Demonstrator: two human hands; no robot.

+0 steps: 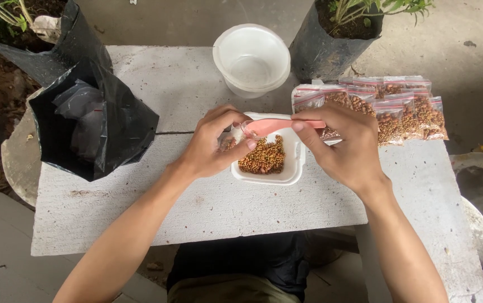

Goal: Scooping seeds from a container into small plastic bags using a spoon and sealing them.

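A: Pink spoon (278, 126) right over the white tub (294, 168), held level, its bowl end at the mouth of a small clear bag (231, 140).

B: Who has what?

A: Right hand (342, 148) pinches the spoon's handle between thumb and fingers. Left hand (213, 143) is closed around the little bag, thumb on top, holding it just left of the tub's rim.

B: And the tub?

A: Centre of the table (196, 219), about half full of brown seeds (264, 157).

B: Further out?

A: To the right, behind the right hand, a spread of filled seed bags (404, 109), overlapping one another on the table. Far middle, an empty clear cup (251, 59). On the left, an open black bag (92, 120) with clear bags inside it. At the far corners, two black grow bags with green plants, one left (73, 42), one right (323, 53).

B: Near edge?

A: Both forearms come in over the table's near edge.
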